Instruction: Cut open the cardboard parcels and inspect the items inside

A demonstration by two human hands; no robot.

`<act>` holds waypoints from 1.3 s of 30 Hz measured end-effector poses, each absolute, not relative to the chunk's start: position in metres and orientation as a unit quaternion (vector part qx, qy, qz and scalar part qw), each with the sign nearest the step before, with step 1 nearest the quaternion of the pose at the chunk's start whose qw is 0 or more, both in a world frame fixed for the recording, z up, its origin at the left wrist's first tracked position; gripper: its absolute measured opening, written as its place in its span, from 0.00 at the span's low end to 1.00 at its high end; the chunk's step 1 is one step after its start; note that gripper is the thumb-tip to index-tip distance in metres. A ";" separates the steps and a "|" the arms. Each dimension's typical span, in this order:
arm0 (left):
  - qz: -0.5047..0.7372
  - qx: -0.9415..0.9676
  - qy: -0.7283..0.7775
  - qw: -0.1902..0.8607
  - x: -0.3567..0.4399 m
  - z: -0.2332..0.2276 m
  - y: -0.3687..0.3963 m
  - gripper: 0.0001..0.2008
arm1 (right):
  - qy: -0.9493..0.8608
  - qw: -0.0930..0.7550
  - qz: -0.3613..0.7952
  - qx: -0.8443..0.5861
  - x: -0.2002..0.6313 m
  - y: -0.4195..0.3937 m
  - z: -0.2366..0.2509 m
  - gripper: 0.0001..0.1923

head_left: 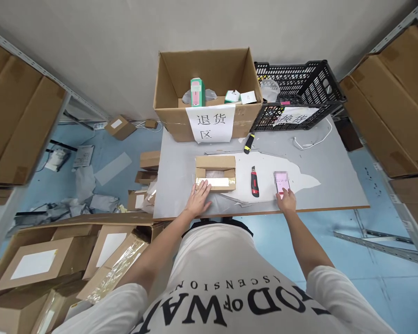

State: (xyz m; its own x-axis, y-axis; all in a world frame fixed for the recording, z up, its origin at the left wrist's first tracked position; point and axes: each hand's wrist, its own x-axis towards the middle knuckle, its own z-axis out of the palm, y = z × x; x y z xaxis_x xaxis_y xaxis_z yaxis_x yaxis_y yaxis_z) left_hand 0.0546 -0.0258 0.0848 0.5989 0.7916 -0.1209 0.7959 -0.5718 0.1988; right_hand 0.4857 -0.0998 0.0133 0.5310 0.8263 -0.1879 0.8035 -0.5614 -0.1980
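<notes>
Head view: flat palm (199, 198) on cardboard box (216, 173)

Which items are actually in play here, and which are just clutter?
In play:
left hand resting on small open cardboard box
right hand touching pink phone

Lying about:
red-black utility knife
yellow-black cutter
large labelled carton
black plastic crate
white cable
</notes>
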 end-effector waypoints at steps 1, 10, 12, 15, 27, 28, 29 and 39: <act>-0.009 0.887 0.448 0.117 0.055 0.085 -0.026 0.37 | -0.461 0.030 0.132 -0.877 0.488 -0.103 0.011 0.30; -0.007 0.883 0.454 0.120 0.056 0.085 -0.027 0.36 | -0.438 -0.040 0.167 -0.882 0.494 -0.093 0.001 0.32; -0.007 0.882 0.455 0.122 0.056 0.085 -0.027 0.36 | -0.432 -0.046 0.175 -0.883 0.495 -0.087 0.000 0.32; -0.009 0.880 0.458 0.126 0.056 0.085 -0.027 0.36 | -0.430 -0.043 0.184 -0.883 0.497 -0.079 -0.001 0.34; 0.006 0.878 0.455 0.146 0.054 0.085 -0.026 0.36 | -0.460 0.137 0.099 -0.872 0.494 -0.075 0.010 0.35; 0.009 0.878 0.455 0.148 0.054 0.084 -0.027 0.36 | -0.465 0.166 0.084 -0.866 0.491 -0.072 0.014 0.35; 0.014 0.879 0.454 0.149 0.054 0.084 -0.027 0.35 | -0.474 0.196 0.069 -0.856 0.487 -0.067 0.020 0.35; 0.107 0.839 0.507 0.170 0.038 0.082 -0.011 0.38 | -0.778 0.220 0.146 -0.571 0.366 0.007 0.110 0.31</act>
State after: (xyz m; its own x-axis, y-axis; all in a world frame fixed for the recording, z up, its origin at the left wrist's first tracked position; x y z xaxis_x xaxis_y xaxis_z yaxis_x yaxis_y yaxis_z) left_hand 0.0383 -0.0108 0.0822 0.4639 0.8859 0.0076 0.8133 -0.4292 0.3928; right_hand 0.3659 0.0067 0.1104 -0.2522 0.9517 0.1750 0.8231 0.3061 -0.4784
